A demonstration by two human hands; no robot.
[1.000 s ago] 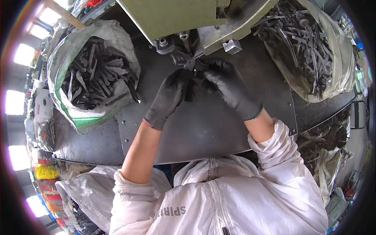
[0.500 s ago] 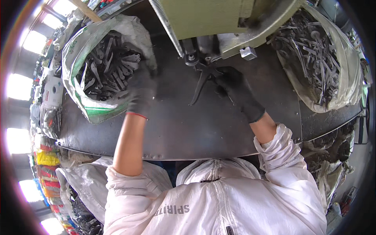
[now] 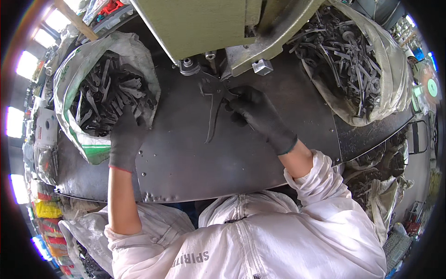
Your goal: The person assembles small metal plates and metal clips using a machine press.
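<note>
At the far left of the table, my left hand (image 3: 126, 135), in a dark glove, reaches over the near rim of a white and green woven sack (image 3: 97, 156). Its fingertips are lost among dark flat metal parts (image 3: 130, 88), so their grip is hidden. My right hand (image 3: 260, 114), gloved too, is closed on the right side of a dark metal lever piece (image 3: 212, 122). This piece has a long curved arm pointing toward me, and its upper end lies at the bolted fitting (image 3: 188, 67) under the machine.
A green machine (image 3: 204, 28) overhangs the far middle of the dark metal table (image 3: 186, 172). A small bright metal block (image 3: 262, 67) juts from its lower edge. At the right stands a pale sack (image 3: 390, 88) of long metal parts. Small bits dot the tabletop.
My left hand has gone from beside the sack into its opening. My right hand keeps its hold on the lever piece at the machine. The whole view has shifted.
</note>
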